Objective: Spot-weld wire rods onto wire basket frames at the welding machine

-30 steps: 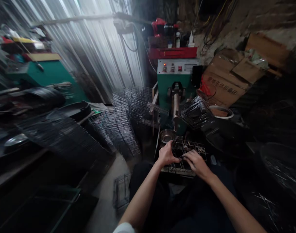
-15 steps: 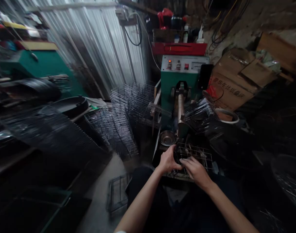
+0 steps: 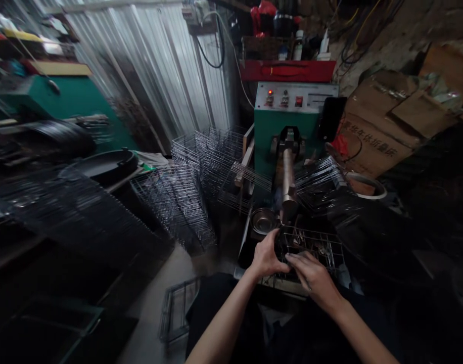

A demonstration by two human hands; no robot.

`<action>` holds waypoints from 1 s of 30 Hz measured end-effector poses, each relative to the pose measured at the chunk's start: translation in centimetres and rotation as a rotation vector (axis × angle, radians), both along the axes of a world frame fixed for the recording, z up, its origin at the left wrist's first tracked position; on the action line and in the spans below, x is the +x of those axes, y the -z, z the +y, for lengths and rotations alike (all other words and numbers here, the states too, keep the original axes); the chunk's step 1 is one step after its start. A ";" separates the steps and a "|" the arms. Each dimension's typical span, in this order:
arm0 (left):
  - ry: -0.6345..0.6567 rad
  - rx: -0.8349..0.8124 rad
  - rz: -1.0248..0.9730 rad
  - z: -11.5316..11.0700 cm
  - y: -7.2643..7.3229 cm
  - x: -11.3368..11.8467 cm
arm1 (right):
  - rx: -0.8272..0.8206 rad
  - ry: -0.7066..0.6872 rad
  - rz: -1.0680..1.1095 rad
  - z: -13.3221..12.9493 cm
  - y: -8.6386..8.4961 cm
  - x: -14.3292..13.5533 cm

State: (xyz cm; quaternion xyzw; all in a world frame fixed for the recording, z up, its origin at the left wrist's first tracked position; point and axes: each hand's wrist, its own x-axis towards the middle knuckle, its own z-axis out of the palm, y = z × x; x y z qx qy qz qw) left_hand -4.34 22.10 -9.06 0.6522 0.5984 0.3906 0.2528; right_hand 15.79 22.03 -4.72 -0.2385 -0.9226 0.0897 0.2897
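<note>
A small wire rack (image 3: 318, 241) with an open grid lies in front of me, under the metal rod (image 3: 288, 179) of a green machine (image 3: 269, 124). My left hand (image 3: 267, 258) grips the rack at its left end, thumb stretched toward the right. My right hand (image 3: 317, 278) is closed at the rack's near side, its fingertips close to my left thumb. Whatever those fingers pinch is hidden. Just behind my left hand sits a round metal bowl (image 3: 264, 221).
Stacked wire racks (image 3: 178, 202) stand left of the machine; more wire pieces (image 3: 317, 177) lie to its right. A wire frame (image 3: 178, 308) is on the floor by my leg. A cardboard box (image 3: 386, 131) leans at the right, and a red case (image 3: 288, 71) tops the machine.
The view has shifted slightly, so the machine appears larger and farther right. Both hands stay at the rack, close together.
</note>
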 end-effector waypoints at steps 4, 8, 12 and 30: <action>-0.024 0.007 -0.019 -0.5 -0.3 0.2 | -0.012 -0.014 0.014 -0.2 -0.7 0.0; -0.041 0.035 -0.064 0.0 -0.8 0.3 | -0.021 -0.006 0.005 0.6 -1.0 -0.3; -0.061 0.010 -0.061 0.9 -1.0 0.3 | -0.010 0.009 0.007 1.6 -0.7 -0.6; -0.094 0.027 -0.029 1.7 -1.1 0.1 | 0.001 0.012 -0.003 2.6 -1.0 -0.7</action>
